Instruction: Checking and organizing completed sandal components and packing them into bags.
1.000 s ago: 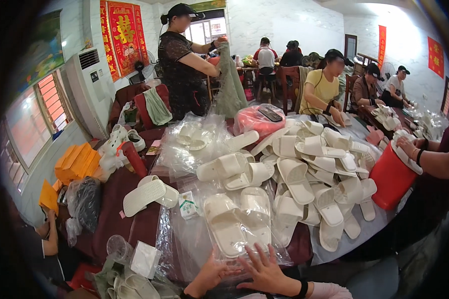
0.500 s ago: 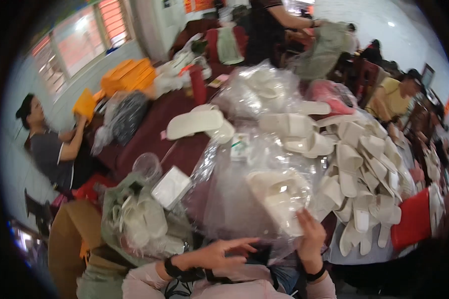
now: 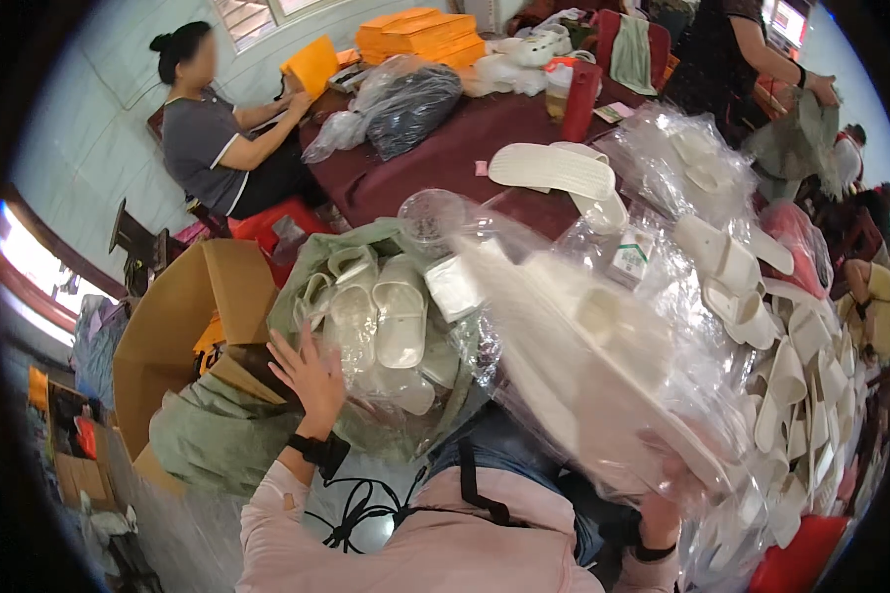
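My left hand (image 3: 311, 381) is open with its fingers spread, next to a green sack (image 3: 302, 259) that holds several white slippers (image 3: 400, 311) in clear plastic. Partly hidden behind plastic, my right hand (image 3: 667, 484) grips the near end of a clear plastic bag of white slippers (image 3: 588, 366). The bag is raised at a slant in front of me and smeared by motion. Beyond it lie a pair of loose white slippers (image 3: 554, 168) and a small white box (image 3: 633, 254). A white block-shaped pack (image 3: 455, 287) sits beside the green sack, partly covered by the raised bag.
A large pile of white slippers (image 3: 811, 385) stands on the right. An open cardboard box (image 3: 168, 326) is at left. Across the dark red table (image 3: 485, 117) are a red cylinder (image 3: 580, 102), stacked orange envelopes (image 3: 420, 38) and a dark plastic bag (image 3: 413, 109). A seated person (image 3: 203, 148) handles an envelope.
My view has turned left. My right hand has lifted the bagged slippers off the table, and my left hand has moved left to the green sack, spreading its fingers.
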Demonstrator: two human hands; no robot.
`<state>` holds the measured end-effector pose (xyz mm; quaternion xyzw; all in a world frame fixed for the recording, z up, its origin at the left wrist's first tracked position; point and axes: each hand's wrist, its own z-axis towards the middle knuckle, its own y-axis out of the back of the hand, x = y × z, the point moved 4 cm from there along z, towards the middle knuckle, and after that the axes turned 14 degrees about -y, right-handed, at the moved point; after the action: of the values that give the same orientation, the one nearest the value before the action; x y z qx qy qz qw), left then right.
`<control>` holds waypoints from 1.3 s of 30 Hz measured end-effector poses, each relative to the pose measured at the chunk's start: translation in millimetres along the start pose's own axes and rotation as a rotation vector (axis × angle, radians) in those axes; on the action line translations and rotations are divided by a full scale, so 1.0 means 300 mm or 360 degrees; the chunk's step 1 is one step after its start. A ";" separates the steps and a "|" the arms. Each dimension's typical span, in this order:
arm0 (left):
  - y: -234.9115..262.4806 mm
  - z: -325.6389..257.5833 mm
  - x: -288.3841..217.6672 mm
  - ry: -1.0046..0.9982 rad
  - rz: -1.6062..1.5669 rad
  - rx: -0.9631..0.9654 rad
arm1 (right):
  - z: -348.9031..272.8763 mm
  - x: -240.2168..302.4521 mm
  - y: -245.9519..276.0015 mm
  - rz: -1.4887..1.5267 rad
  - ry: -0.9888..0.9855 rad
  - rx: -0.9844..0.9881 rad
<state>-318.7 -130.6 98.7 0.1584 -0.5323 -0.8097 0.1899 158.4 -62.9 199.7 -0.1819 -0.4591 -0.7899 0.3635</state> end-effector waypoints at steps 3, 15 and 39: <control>-0.038 -0.040 0.080 0.0218 -0.0150 -0.0195 | 0.070 0.148 -0.156 -0.0116 0.0144 0.0377; -0.305 -0.194 0.538 0.1539 -0.1102 0.0124 | 0.096 0.363 -0.873 0.1559 -0.0681 0.1105; 0.012 -0.118 -0.045 -0.0722 -0.0575 0.0243 | -0.121 0.319 -1.159 0.1243 -0.0341 0.1960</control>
<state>-290.1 -153.9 89.1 0.0793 -0.5836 -0.8028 -0.0934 -161.8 -23.9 34.3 -0.1711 -0.7543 -0.1799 0.6078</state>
